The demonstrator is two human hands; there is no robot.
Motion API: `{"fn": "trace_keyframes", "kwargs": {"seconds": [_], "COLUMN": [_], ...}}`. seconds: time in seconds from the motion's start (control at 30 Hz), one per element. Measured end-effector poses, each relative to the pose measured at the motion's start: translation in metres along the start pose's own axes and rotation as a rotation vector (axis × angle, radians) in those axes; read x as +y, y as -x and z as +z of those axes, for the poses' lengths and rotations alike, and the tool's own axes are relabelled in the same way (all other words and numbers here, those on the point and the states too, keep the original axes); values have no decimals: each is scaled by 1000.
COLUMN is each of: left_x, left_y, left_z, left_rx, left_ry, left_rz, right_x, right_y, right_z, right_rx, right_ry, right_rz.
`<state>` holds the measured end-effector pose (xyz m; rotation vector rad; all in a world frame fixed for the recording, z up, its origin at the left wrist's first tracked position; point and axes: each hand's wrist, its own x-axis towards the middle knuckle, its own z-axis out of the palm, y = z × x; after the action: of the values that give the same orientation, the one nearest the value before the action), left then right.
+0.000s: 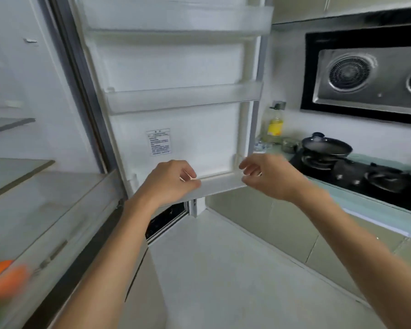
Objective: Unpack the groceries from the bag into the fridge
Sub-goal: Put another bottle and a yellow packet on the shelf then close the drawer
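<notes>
The fridge stands open, its door point(176, 74) swung out in front of me with clear shelves on its inside. My left hand point(170, 182) hovers at the rim of the lowest door shelf point(221, 182), fingers loosely curled and holding nothing. My right hand point(269, 176) hangs at that shelf's right end, fingers relaxed and empty. Blurred orange produce point(3, 276) lies in the fridge's drawer at the lower left, under a glass shelf point(45, 186). No bag is in view.
To the right runs a counter with a black gas hob point(356, 179), a dark pan point(326, 146) and a yellow oil bottle point(274, 125). A range hood point(365, 74) hangs above. Pale cabinets point(282, 222) and light floor point(223, 269) lie below.
</notes>
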<state>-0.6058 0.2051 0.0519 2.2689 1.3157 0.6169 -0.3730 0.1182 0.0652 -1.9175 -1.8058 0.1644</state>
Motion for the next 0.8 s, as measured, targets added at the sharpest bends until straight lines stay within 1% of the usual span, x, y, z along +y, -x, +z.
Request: {"fn": "trace_keyframes", "kwargs": {"seconds": [0.17, 0.3, 0.53, 0.67, 0.8], "left_x": [76, 141, 263, 335, 398], "left_y": [-29, -49, -77, -81, -81], "left_z": [50, 95, 193, 255, 306], "left_rx": [-104, -158, -264, -340, -418], "left_ry": [41, 61, 59, 92, 95], "left_rz": [157, 277, 483, 576, 674], "right_x": [69, 124, 223, 278, 333], "right_y": [42, 77, 154, 202, 244], "right_z": [-50, -90, -155, -188, -220], "right_rx": [91, 191, 385, 427, 431], "right_ry": [63, 104, 123, 171, 208], "right_rz": [132, 223, 419, 545, 623]}}
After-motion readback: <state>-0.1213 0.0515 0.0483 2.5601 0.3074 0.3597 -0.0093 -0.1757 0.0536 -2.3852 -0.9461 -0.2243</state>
